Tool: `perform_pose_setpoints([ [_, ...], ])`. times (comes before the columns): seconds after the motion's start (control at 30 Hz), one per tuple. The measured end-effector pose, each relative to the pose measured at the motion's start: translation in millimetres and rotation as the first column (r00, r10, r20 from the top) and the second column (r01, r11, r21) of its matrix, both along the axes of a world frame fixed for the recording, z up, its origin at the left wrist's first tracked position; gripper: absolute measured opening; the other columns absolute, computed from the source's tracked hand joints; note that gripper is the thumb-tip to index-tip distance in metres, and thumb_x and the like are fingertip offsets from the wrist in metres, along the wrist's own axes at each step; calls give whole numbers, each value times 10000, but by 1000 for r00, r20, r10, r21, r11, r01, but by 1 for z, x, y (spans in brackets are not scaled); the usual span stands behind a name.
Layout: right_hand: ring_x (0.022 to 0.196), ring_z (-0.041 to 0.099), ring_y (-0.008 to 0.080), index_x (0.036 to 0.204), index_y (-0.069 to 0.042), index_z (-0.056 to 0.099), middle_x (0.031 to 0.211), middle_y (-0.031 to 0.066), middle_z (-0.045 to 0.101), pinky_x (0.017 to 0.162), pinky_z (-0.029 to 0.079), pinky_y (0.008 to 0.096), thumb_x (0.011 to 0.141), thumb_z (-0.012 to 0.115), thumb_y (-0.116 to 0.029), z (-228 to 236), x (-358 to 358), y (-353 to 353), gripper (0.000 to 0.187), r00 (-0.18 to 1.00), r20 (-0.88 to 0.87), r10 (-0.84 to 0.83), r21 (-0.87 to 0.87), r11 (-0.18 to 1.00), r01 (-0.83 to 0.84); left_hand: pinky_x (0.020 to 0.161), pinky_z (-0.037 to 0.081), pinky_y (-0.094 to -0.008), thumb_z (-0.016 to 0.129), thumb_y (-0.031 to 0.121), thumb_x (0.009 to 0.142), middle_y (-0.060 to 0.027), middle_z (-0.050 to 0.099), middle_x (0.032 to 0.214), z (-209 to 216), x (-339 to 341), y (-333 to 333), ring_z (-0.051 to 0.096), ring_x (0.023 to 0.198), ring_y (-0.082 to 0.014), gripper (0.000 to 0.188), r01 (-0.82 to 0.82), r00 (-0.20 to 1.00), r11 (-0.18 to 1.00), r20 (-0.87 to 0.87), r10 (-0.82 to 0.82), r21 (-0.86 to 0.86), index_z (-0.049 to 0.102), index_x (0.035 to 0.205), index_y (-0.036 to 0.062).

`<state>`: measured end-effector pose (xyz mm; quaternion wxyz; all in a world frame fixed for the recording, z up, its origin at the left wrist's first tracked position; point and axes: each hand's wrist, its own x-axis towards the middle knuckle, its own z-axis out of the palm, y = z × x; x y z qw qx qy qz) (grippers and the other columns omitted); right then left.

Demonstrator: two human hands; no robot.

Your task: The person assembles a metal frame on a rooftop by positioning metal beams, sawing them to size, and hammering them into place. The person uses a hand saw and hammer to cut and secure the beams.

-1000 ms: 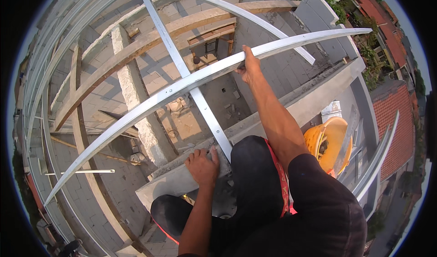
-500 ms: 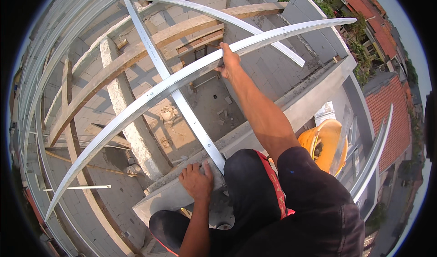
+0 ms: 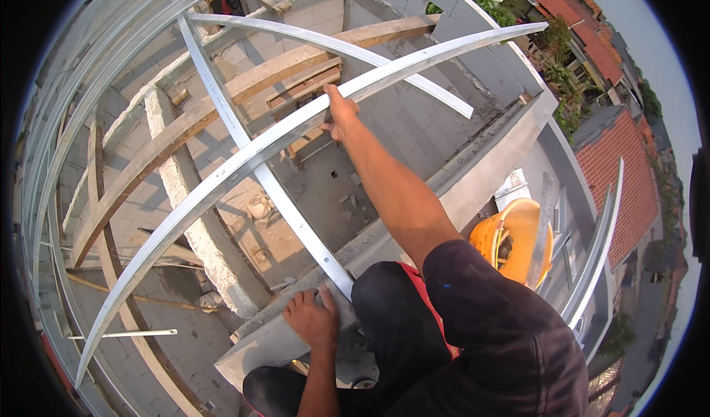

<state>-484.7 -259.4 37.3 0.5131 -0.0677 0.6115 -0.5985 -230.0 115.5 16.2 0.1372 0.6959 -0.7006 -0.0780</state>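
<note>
My right hand (image 3: 342, 114) is closed round a long silver metal roof batten (image 3: 222, 174), its arm stretched forward. The batten lies across a metal rafter (image 3: 296, 211) with screws in it, which runs from beside my knee to the far left. My left hand (image 3: 310, 318) rests on the grey concrete wall top (image 3: 259, 350), fingers spread and holding nothing. Beyond my right hand, a second metal strip (image 3: 355, 51) slants from the rafter's far end and passes under the batten.
An orange bucket (image 3: 486, 241) with something dark inside stands at right, near loose metal profiles (image 3: 603, 243). Wooden beams (image 3: 177, 132) and a rough concrete beam (image 3: 196, 210) span the open room. Its floor (image 3: 336, 180) is far below, with rubble on it.
The whole view has shifted slightly, so most things sit further left in the picture. My right hand keeps its hold on the batten, and my left hand stays on the wall top.
</note>
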Motion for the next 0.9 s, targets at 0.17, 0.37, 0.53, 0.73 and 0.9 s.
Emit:
perform_pose_setpoints([
  [0.17,1363,494,452,1565,100,245,1571,333,310,989,574,566,916,716,-562,3,-11,14,1040,998,37,47,-2,999,-47,920,417,-455,649,377,955,-131,678,917,-5,-4,2,607,927,-329,362,-2,999,1000,-37,2,-17,748,898,33],
  [0.37,1455,419,412,1619,-15,255,1603,273,332,1143,441,569,1029,599,-485,75,54,111,829,972,10,235,-159,960,-231,950,411,-464,617,418,970,-145,707,971,-2,2,2,623,986,-334,417,-13,1000,999,-4,13,29,762,929,29],
  [0.53,1046,689,211,1419,-52,566,1176,99,699,903,566,338,1049,644,-301,198,189,263,453,417,-228,880,-448,285,-847,959,424,-475,585,460,976,-151,720,990,-14,20,11,644,1001,-344,462,-5,996,999,-87,2,-40,758,925,35],
  [0.73,1095,694,340,1403,-67,556,1202,163,696,990,525,441,982,693,-372,128,254,374,538,-222,-741,633,135,-184,-974,938,424,-492,557,500,982,-154,720,995,-10,2,12,644,999,-345,501,-52,996,999,-75,52,-6,760,930,45],
  [0.9,1186,639,417,1345,-63,585,1250,205,671,1003,503,511,951,700,-359,67,270,414,505,-748,-600,283,591,-473,-653,906,422,-481,553,541,978,-146,715,949,-14,6,16,638,968,-334,535,-87,995,992,-63,81,-88,767,902,57],
])
